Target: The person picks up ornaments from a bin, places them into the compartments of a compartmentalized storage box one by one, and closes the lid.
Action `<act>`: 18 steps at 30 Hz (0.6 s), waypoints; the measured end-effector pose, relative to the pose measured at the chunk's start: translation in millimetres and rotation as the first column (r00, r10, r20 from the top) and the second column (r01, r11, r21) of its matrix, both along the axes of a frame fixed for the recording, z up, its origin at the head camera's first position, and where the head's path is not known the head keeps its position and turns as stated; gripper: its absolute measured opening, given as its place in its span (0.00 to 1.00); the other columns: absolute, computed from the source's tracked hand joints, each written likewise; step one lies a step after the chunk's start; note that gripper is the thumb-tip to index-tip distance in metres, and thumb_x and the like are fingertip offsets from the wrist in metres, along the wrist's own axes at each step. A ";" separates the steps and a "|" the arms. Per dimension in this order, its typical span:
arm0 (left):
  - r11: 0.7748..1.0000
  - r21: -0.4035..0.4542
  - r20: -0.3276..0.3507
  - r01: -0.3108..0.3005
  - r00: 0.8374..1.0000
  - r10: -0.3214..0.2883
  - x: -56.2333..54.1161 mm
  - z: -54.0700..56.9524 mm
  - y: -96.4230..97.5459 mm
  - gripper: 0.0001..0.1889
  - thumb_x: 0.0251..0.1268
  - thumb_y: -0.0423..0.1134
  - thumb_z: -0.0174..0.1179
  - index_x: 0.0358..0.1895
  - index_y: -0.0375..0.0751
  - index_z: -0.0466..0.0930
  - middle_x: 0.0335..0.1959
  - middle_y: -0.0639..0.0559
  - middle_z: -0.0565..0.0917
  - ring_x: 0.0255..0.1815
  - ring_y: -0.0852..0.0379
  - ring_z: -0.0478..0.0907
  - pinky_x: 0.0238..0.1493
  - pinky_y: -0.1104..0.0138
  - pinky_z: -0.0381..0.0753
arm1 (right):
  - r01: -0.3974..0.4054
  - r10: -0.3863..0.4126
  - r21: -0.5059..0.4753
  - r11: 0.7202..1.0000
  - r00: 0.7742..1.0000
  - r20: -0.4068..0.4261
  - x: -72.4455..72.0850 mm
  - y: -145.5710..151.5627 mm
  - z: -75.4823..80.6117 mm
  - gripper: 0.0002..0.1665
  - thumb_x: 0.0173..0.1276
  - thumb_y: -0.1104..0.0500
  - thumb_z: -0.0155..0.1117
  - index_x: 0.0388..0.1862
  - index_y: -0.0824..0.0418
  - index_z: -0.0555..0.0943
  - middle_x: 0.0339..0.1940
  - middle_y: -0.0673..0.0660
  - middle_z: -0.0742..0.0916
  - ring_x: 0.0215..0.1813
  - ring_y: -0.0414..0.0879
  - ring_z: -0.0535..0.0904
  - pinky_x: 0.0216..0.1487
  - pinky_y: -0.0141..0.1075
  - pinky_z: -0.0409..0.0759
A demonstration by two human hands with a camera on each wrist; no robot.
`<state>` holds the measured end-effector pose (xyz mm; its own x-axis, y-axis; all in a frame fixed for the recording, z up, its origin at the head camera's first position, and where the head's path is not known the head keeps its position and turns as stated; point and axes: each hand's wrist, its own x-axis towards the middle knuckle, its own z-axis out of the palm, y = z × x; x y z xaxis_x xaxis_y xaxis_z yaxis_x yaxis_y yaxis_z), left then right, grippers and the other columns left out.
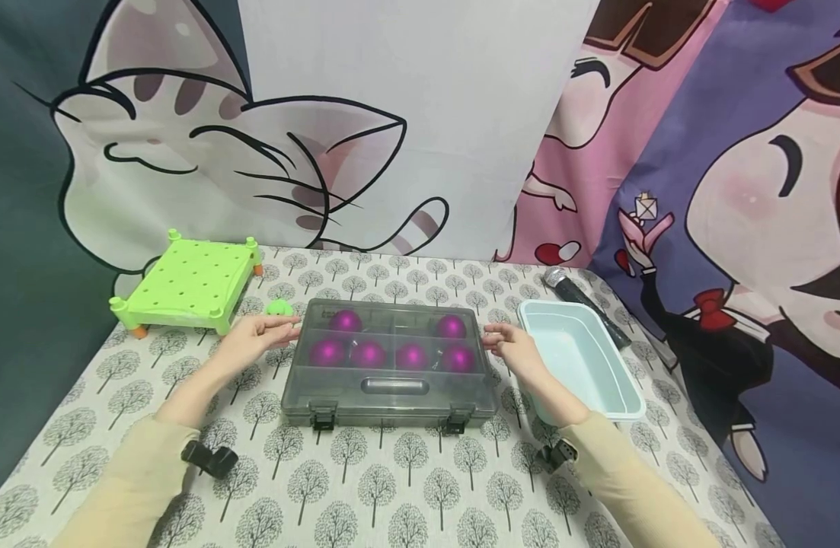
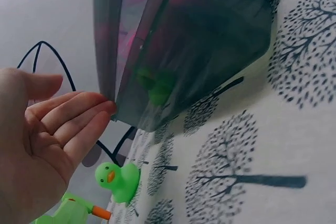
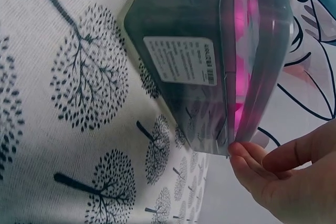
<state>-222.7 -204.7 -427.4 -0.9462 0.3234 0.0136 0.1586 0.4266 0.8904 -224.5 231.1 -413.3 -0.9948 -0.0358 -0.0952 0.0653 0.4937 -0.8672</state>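
Observation:
A grey translucent plastic storage box [image 1: 392, 399] with a lid and two black latches [image 1: 324, 417] lies flat at mid-table. Several purple balls [image 1: 347, 320] show through its lid. At the box's left side is my left hand [image 1: 258, 339], its extended fingertips touching the edge by the lid in the left wrist view. My right hand [image 1: 515, 352] is at the opposite side, where its fingertips meet the rim in the right wrist view. Neither hand's fingers are curled round the box. A white label [image 3: 181, 60] is on the box's right wall.
Beyond my left hand sits a small green rubber duck [image 2: 119, 182], with a green pegboard-like stand [image 1: 193, 281] farther left. A pale blue basin [image 1: 584, 365] stands close by my right forearm. Behind it lies a black microphone [image 1: 584, 301]. Printed curtains hang at the table's back.

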 end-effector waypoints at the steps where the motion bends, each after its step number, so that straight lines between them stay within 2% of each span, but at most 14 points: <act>1: 1.000 -0.025 -0.003 0.004 1.000 -0.004 0.0 0.6 -0.9 0.26 0.76 0.42 0.49 0.66 0.24 0.65 0.59 0.30 0.77 0.57 0.33 0.79 0.66 0.47 0.71 | -0.004 0.005 0.009 1.000 1.000 -0.003 -0.5 0.0 -0.1 0.30 0.58 0.77 0.39 0.62 0.79 0.69 0.55 0.77 0.81 0.58 0.67 0.79 0.64 0.51 0.79; 6: 0.992 -0.122 -0.024 0.022 0.999 -0.025 -1.8 4.0 -3.8 0.27 0.72 0.43 0.54 0.66 0.27 0.68 0.58 0.31 0.79 0.59 0.32 0.77 0.65 0.43 0.72 | -0.020 0.022 0.098 0.995 0.999 -0.023 -3.2 -0.8 1.7 0.27 0.62 0.75 0.43 0.63 0.78 0.68 0.54 0.76 0.82 0.57 0.66 0.79 0.63 0.51 0.79; 11: 0.984 -0.171 -0.069 0.052 0.996 -0.064 -4.3 5.7 -3.2 0.26 0.71 0.39 0.56 0.65 0.25 0.68 0.58 0.29 0.78 0.58 0.33 0.78 0.63 0.46 0.76 | 0.007 0.010 0.185 0.983 0.996 -0.091 -5.2 -5.8 9.3 0.23 0.68 0.70 0.48 0.62 0.74 0.70 0.58 0.72 0.81 0.60 0.64 0.78 0.65 0.52 0.77; 15: 0.979 -0.204 -0.136 0.030 0.989 -0.058 -5.0 11.0 1.0 0.25 0.70 0.37 0.57 0.63 0.24 0.69 0.61 0.29 0.76 0.59 0.33 0.77 0.62 0.47 0.77 | -0.022 0.055 0.171 0.985 0.980 -0.194 -3.4 -17.9 21.1 0.23 0.64 0.72 0.51 0.60 0.74 0.73 0.59 0.72 0.80 0.61 0.64 0.78 0.65 0.51 0.77; 18: 0.974 -0.228 -0.169 -0.008 0.985 -0.032 -3.7 17.2 5.2 0.25 0.68 0.40 0.59 0.63 0.28 0.72 0.62 0.30 0.76 0.61 0.32 0.75 0.63 0.44 0.75 | -0.067 0.109 0.182 0.981 0.967 -0.232 0.8 -32.5 28.4 0.23 0.62 0.72 0.54 0.57 0.71 0.76 0.57 0.69 0.82 0.58 0.62 0.80 0.61 0.50 0.81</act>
<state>-226.4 -199.5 -410.1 -0.9322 0.3480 0.0993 0.3061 0.6118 0.7294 -223.7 198.6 -384.9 -0.9827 -0.1287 0.1331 -0.1847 0.6306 -0.7538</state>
